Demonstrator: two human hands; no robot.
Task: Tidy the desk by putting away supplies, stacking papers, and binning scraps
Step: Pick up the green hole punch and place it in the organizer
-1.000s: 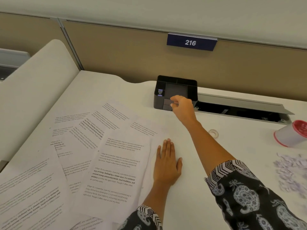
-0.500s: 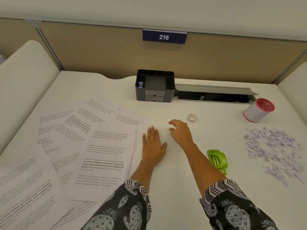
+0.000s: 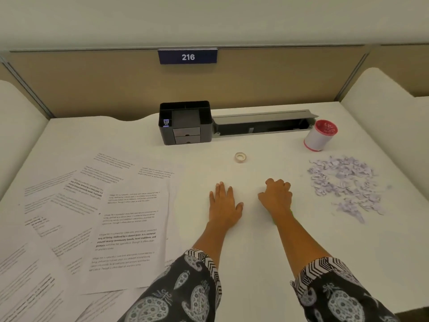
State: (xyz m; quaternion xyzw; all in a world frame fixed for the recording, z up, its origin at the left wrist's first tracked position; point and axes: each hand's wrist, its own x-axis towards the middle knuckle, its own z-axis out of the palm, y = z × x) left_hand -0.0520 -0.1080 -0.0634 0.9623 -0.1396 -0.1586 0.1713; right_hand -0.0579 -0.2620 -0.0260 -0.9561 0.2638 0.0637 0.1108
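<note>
Pulls right hand point(image 3: 277, 196) back off the black organiser point(image 3: 185, 123) at the rear of the desk point(image 3: 255, 240), away from the drawer fronts touched a second ago. Parks it low on the bare surface, just beside left hand point(image 3: 224, 205).

Keeps left hand flat, palm down, fingers straight and close together, holding nothing, just right of the spread papers point(image 3: 130, 217). Curls right fingers under, knuckles up; cannot tell if gripping anything.

Loses sight of the green stapler seen by the right forearm half a second ago. No clear view of it now; likely hidden under the hand or wrist, possibly being picked up. Cannot confirm.

Leaves the rest unmoved:
- tape roll point(image 3: 240, 157) loose between hands and organiser, apart from both
- paper scraps point(image 3: 343, 182) piled at right, near the red-rimmed white cup point(image 3: 320, 135), not in it
- papers fanned and overlapping at left, unstacked

Shows both organiser drawers closed.

Reads as one put-away trip done and the next pick starting. Judging by layout, still early in the task: supplies partly out, no stacking, no binning. Probably needs stapler or tape roll carried to organiser next, then papers squared up and scraps swept toward the cup.
</note>
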